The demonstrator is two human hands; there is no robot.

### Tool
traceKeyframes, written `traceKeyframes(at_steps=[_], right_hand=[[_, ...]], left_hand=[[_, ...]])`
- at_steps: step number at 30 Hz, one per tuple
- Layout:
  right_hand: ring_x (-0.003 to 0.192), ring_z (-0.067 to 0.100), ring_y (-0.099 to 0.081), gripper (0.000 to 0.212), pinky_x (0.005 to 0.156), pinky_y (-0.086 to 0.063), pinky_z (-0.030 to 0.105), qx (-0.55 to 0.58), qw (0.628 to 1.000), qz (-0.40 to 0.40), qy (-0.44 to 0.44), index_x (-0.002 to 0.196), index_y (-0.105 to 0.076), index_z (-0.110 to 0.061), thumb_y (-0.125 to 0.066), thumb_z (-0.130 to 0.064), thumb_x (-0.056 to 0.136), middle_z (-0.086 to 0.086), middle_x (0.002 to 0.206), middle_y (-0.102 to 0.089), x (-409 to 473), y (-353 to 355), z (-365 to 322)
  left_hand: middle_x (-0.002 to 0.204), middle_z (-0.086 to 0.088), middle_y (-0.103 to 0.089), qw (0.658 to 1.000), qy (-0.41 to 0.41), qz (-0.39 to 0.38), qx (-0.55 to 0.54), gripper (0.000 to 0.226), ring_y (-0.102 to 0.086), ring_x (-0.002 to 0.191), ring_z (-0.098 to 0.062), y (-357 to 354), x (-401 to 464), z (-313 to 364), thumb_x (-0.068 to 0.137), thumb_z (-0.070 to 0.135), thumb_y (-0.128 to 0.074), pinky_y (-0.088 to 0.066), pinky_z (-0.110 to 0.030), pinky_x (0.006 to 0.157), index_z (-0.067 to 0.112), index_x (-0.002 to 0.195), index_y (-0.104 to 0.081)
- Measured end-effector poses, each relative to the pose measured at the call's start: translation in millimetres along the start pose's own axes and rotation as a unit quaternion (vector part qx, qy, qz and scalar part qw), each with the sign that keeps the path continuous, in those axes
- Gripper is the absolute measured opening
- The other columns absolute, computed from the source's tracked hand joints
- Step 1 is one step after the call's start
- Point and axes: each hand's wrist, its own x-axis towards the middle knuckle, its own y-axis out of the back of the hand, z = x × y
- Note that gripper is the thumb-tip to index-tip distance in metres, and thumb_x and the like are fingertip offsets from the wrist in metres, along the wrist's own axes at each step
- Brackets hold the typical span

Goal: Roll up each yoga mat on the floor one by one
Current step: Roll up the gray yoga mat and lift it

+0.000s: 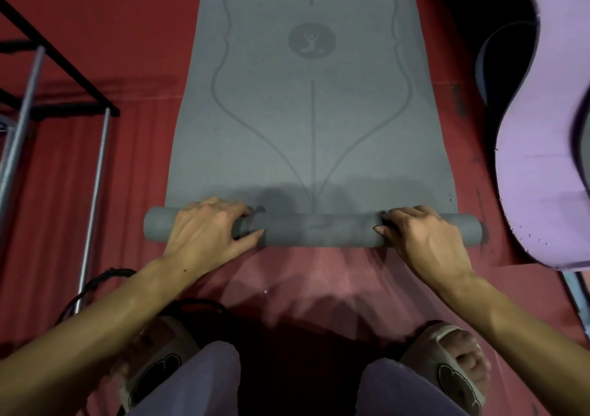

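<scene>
A grey yoga mat with a printed figure emblem and curved lines lies on the red floor, stretching away from me. Its near end is wound into a narrow roll lying crosswise. My left hand is curled over the left part of the roll, thumb on the near side. My right hand grips the right part the same way. Both ends of the roll stick out past my hands.
A purple yoga mat lies loosely folded at the right. A metal rack with silver legs and black bars stands at the left. A black cable runs by my left arm. My knees and sandalled feet are at the bottom.
</scene>
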Motion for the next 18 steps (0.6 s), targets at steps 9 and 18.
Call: traceKeyframes(at_steps=[9,18], right_hand=[[0.117,0.03,-0.059,0.082,0.091,-0.051,0.047,-0.043,0.999,0.002,0.013,0.132,-0.069,-0.023,-0.036,-0.085,0.089,-0.003,0.132,-0.068,-5,2,-5],[0.116,0.032,-0.053,0.097,0.094,-0.05,0.049,-0.068,0.997,-0.017,0.016,0.138,-0.064,-0.024,-0.045,-0.094,0.073,0.006,0.131,-0.057,1,5,-6]], left_hand=[[0.112,0.014,-0.076,1.0,0.022,0.002,0.0,0.075,-0.068,0.11,-0.015,-3,2,5,0.064,0.086,-0.061,-0.046,-0.038,0.101,0.035,0.119,-0.072],[0.113,0.003,-0.059,0.998,-0.021,-0.017,0.054,0.074,-0.054,0.103,-0.026,-7,12,-9,0.068,0.072,-0.079,-0.046,-0.045,0.084,0.034,0.13,-0.069]])
